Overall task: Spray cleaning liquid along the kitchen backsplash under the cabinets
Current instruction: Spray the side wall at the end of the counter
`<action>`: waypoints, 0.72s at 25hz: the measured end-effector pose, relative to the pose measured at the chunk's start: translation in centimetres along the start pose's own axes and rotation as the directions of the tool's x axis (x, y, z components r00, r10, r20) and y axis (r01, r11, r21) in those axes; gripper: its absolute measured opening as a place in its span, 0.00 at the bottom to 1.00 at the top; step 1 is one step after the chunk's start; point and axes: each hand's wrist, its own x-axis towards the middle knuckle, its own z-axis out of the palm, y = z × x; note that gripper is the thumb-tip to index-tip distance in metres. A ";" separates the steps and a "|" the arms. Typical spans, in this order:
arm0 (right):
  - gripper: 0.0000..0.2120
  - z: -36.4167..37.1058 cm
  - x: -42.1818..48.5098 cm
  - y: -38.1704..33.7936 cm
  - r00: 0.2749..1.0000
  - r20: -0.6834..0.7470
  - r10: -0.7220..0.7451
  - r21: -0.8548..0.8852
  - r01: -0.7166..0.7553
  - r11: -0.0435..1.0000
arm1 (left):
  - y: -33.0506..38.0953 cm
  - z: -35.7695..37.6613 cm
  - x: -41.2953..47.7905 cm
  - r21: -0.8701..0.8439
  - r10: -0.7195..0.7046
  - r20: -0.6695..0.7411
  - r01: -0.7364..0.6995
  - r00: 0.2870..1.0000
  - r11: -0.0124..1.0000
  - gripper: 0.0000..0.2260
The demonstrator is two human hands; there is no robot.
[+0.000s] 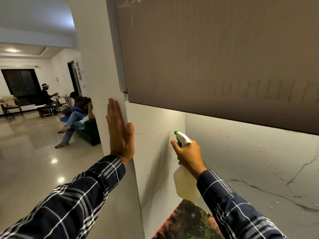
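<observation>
My right hand (189, 155) grips the neck of a translucent spray bottle (185, 184) with a white and green trigger head. Its nozzle points at the corner where the side wall meets the marble-patterned backsplash (250, 161). The backsplash and the side wall carry pink specks and small droplets. Above them hangs a grey-brown cabinet (215, 57). My left hand (120, 133) rests flat, fingers straight, on the edge of the white wall end (96, 66), with the thumb round the corner.
A dark mottled board (186, 223) stands below the bottle. To the left is an open room with a glossy floor (34, 161), where people sit on a green sofa (89, 131) and at a far table.
</observation>
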 end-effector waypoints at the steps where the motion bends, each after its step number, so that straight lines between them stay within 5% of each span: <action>1: 0.24 0.1 -0.1 0.2 1.000 0.020 0.006 -0.011 -0.005 1.000 | 0.1 0.0 0.0 0.002 0.003 -0.001 -0.003 1.000 1.000 0.34; 13: 0.25 0.5 -0.9 2.2 0.995 0.085 0.061 -0.082 -0.054 0.995 | -0.4 0.1 -0.1 0.003 -0.007 0.001 0.007 1.000 1.000 0.35; 18: 0.23 2.0 -4.6 6.2 0.956 0.262 0.133 -0.182 -0.086 0.980 | -0.2 0.1 -0.2 -0.005 -0.024 -0.003 0.024 1.000 1.000 0.33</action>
